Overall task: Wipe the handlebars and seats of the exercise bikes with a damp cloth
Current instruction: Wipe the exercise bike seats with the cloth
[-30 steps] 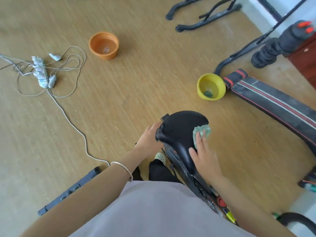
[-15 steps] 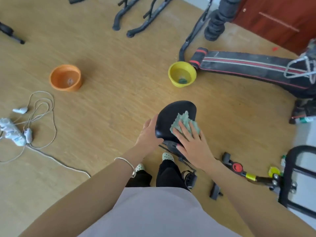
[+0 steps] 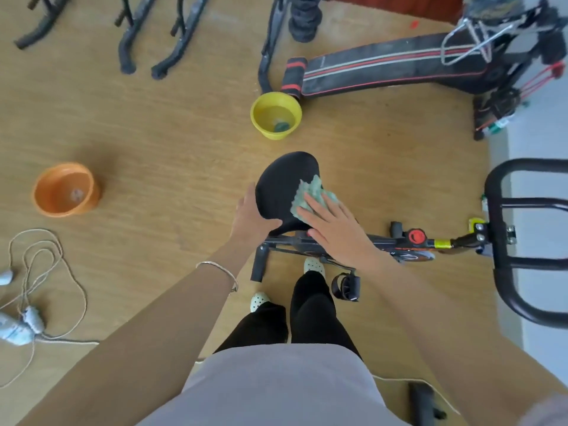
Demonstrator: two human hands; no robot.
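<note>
The black bike seat (image 3: 281, 186) sits in the middle of the view, above the bike's frame (image 3: 384, 241). A crumpled pale green cloth (image 3: 307, 195) lies on the seat's right side. My right hand (image 3: 333, 229) presses flat on the cloth with straight, spread fingers. My left hand (image 3: 250, 216) rests against the seat's left edge, its thumb on the seat's near side. The bike's black handlebars (image 3: 504, 241) loop at the right edge.
A yellow bowl (image 3: 275, 113) with water stands beyond the seat. An orange bowl (image 3: 64, 190) is at the left. A white power strip and cords (image 3: 27, 321) lie on the wood floor at lower left. A black bench (image 3: 384, 72) and other equipment legs fill the far side.
The view has swung, so the bike's frame and handlebars now show at the right. My right hand has slid the cloth across the seat's right side. My left hand stays at the seat's left edge.
</note>
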